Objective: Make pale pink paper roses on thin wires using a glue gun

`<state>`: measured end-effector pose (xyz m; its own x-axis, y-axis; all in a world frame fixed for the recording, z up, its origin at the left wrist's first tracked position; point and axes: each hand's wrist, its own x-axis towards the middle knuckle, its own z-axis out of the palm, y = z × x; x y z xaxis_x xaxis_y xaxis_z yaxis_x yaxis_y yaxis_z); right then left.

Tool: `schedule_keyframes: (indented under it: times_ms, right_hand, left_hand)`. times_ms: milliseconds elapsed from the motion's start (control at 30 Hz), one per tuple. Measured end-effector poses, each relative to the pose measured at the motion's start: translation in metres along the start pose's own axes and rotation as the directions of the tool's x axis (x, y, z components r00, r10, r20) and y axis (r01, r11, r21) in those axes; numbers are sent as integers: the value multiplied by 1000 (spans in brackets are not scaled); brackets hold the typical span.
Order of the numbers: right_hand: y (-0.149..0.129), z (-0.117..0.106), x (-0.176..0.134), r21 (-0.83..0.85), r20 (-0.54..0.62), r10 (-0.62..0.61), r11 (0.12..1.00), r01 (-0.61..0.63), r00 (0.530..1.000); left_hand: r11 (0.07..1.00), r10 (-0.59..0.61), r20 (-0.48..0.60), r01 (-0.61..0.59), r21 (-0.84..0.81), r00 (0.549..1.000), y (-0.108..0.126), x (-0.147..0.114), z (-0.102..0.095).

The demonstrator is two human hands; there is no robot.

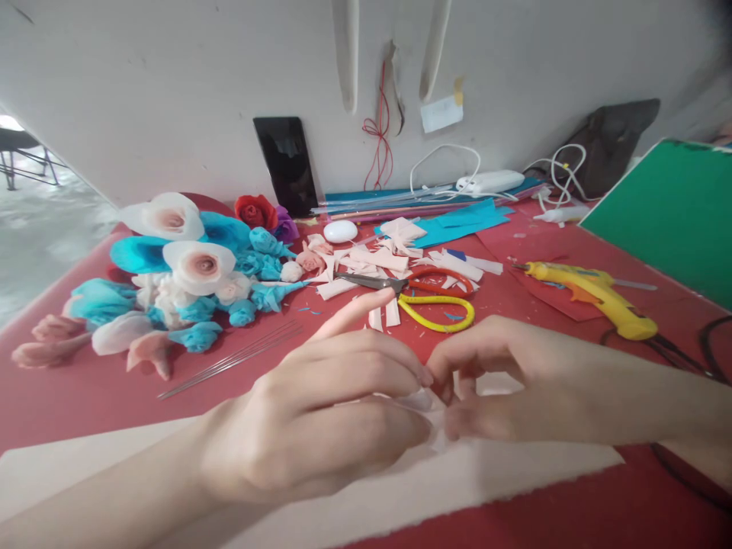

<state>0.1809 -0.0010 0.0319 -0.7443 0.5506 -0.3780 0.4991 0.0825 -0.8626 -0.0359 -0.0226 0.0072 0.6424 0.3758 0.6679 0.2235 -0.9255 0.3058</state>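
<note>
Left hand (343,412) and right hand (492,381) pinch pale paper (438,422) between them, left of the right corner of the beige sheet (531,469). Its long axis is hidden.

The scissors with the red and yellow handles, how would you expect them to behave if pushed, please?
The scissors would probably feel stiff, given their metal blades. They seem unlikely to roll, lying flat with wide handle loops. Pushed, they might drag along some pale paper scraps around the blades.

Held piece (438,421): thin, papery. Flowers (186,263): matt paper. Scissors (402,286): metal blades (363,281), smooth plastic handles (440,328). Glue gun (598,296): smooth plastic. Phone (286,168): glossy.
</note>
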Motion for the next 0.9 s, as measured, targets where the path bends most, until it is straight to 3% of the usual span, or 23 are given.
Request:
schedule_keyframes:
  times_ms: [300, 433, 467, 500, 533, 567, 633, 700, 733, 800, 900]
  right_hand:
    - [-1, 3, 1, 85, 28, 37, 996, -39, 999]
    - [-2, 4, 1, 97, 22, 41, 994, -43, 999]
    - [-3, 4, 1, 90, 19, 49, 995, -51, 999]
    - [-4, 4, 1, 79, 18, 51, 995, -53, 999]
    - [-6, 4, 1, 61, 13, 54, 997, -54, 998]
    - [-7, 3, 2, 37, 10, 58, 998, -58, 998]
    - [-8, 1, 1, -11, -32, 52, 999, -52, 998]
    - [-5, -4, -2, -80, -174, 29, 996, -44, 984]
    - [-1, -8, -4, -125, -273, 23, 990, -60, 962]
    - [9, -17, -12, -249, -508, 13, 955, -161, 861]
    - [34, -37, -30, -370, -777, -45, 839, -398, 628]
  left_hand:
    - [1000, 20, -31, -20, -1, 999, 1, 2, 3]
    - [999, 38, 39, -37, -31, 999, 4, 9, -1]
    - [997, 72, -9, -73, -35, 997, 5, 10, -2]
    - [998, 63, -7, -63, -17, 998, 6, 10, -3]
    - [1000, -2, 63, 1, 2, 998, 6, 9, -3]
    - [1000, -9, 42, 9, 1, 999, 5, 9, -3]
    - [1000, 14, 70, -15, 14, 997, 2, 6, -1]
    - [1000, 32, 73, -31, -3, 997, -2, 3, 2]
    - [999, 34, 69, -33, -13, 997, -5, 2, 3]
    - [999, 34, 53, -33, -26, 998, -9, 1, 8]
    - [997, 36, 39, -33, -65, 999, -13, 0, 17]
